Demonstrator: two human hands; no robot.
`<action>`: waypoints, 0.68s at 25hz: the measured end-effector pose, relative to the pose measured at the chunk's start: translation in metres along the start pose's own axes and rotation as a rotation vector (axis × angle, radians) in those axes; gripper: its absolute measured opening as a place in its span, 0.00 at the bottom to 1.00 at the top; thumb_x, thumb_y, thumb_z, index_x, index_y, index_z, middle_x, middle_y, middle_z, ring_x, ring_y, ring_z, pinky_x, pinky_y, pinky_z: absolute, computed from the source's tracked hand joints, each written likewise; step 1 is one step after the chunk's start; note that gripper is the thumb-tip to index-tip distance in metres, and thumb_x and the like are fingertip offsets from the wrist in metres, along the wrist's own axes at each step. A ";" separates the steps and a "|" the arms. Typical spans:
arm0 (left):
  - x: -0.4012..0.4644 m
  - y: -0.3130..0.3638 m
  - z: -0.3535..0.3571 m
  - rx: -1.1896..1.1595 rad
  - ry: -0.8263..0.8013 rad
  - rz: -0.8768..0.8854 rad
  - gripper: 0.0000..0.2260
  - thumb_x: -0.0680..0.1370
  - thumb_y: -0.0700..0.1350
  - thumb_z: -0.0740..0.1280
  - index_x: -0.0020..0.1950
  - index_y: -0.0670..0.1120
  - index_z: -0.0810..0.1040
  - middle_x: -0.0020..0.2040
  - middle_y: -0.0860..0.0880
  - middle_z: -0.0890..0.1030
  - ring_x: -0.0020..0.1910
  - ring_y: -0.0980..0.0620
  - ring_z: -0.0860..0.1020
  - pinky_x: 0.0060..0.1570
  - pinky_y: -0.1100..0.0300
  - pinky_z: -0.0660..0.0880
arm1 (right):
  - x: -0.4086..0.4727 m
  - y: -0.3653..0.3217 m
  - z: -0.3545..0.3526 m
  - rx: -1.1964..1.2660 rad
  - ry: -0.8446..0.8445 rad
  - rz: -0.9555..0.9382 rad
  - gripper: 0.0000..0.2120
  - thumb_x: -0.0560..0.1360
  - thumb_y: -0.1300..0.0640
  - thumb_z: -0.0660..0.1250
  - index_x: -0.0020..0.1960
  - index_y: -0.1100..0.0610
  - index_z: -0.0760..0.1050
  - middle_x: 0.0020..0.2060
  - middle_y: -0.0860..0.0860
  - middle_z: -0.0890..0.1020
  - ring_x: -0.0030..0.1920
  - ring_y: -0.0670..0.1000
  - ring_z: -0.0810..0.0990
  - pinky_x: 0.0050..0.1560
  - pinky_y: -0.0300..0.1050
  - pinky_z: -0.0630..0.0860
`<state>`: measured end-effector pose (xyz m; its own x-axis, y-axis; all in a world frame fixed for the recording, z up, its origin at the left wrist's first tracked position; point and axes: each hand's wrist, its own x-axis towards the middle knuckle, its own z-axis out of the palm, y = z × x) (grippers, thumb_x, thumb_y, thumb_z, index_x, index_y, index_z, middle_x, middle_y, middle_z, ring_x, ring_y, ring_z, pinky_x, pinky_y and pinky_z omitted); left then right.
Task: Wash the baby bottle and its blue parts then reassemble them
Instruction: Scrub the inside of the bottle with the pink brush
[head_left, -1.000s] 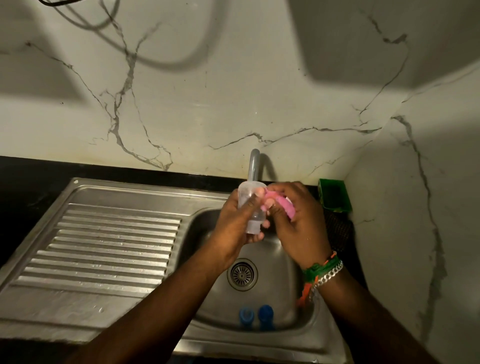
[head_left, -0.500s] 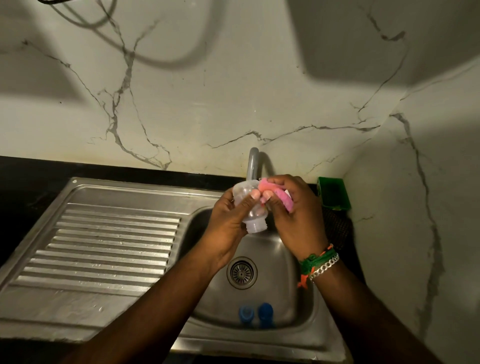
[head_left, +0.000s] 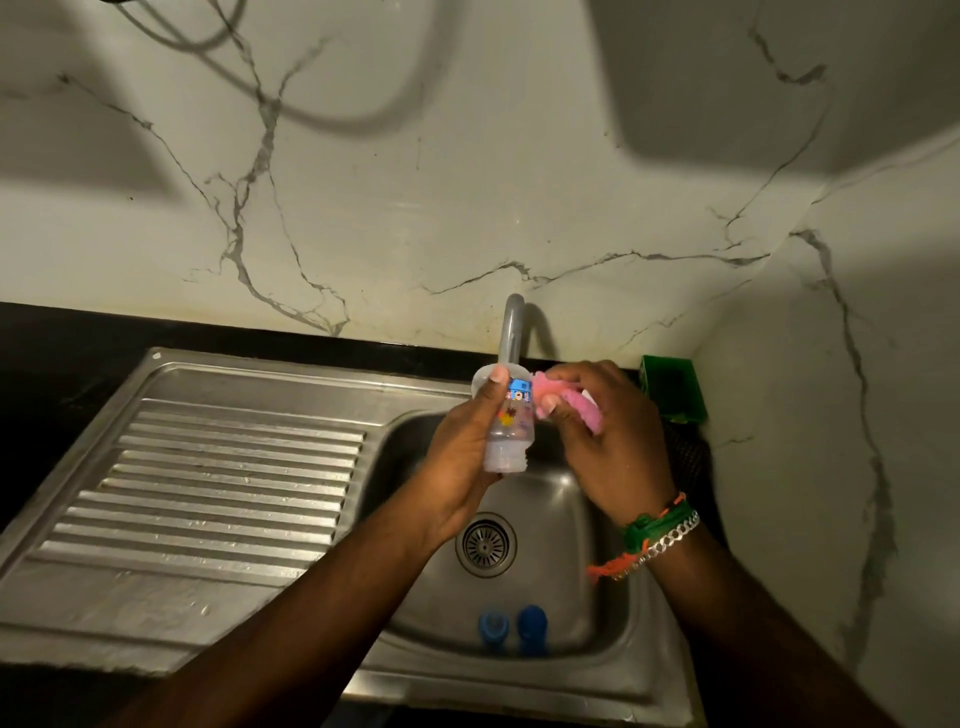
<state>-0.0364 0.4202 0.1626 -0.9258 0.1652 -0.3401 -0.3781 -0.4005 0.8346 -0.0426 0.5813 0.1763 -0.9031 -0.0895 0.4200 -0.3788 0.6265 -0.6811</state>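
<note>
My left hand (head_left: 462, 447) grips a small clear baby bottle (head_left: 511, 426) upside down over the sink basin (head_left: 587, 525), its threaded neck pointing down and a colourful print facing me. My right hand (head_left: 608, 436) holds a pink sponge (head_left: 563, 402) against the bottle's upper right side. Two blue bottle parts, a lighter one (head_left: 492, 626) and a darker one (head_left: 532, 626), lie at the near wall of the basin.
A grey tap spout (head_left: 511, 327) rises just behind the bottle. The steel ribbed drainboard (head_left: 218, 483) spreads to the left. A green holder (head_left: 672, 387) sits in the back right corner by the marble wall. The drain (head_left: 485, 543) is below my hands.
The bottle has been turned in my left hand, so its printed side now faces me. The sponge has slid along the bottle's upper side. Both hands rose slightly.
</note>
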 end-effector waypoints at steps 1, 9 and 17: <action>0.000 -0.002 0.002 -0.021 0.000 -0.009 0.26 0.78 0.61 0.64 0.67 0.44 0.79 0.52 0.43 0.85 0.45 0.53 0.83 0.42 0.60 0.79 | 0.003 0.000 0.000 -0.029 0.034 0.038 0.08 0.78 0.55 0.69 0.57 0.50 0.79 0.52 0.47 0.80 0.51 0.44 0.78 0.51 0.52 0.79; 0.010 -0.008 0.001 -0.405 -0.045 -0.144 0.29 0.81 0.62 0.63 0.69 0.39 0.74 0.59 0.37 0.81 0.50 0.47 0.82 0.40 0.58 0.83 | -0.010 0.004 0.008 0.040 -0.014 0.032 0.11 0.79 0.59 0.68 0.60 0.49 0.78 0.54 0.46 0.79 0.53 0.45 0.80 0.51 0.52 0.81; 0.027 -0.045 0.007 -0.457 -0.024 -0.462 0.29 0.77 0.70 0.62 0.59 0.46 0.77 0.48 0.46 0.82 0.40 0.51 0.80 0.35 0.60 0.77 | -0.034 0.045 0.019 0.015 -0.060 0.154 0.11 0.77 0.54 0.65 0.58 0.49 0.79 0.53 0.47 0.81 0.54 0.48 0.80 0.55 0.53 0.79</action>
<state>-0.0442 0.4492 0.1191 -0.6696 0.4303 -0.6054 -0.7046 -0.6257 0.3347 -0.0326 0.5979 0.1193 -0.9609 -0.0399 0.2740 -0.2380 0.6247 -0.7437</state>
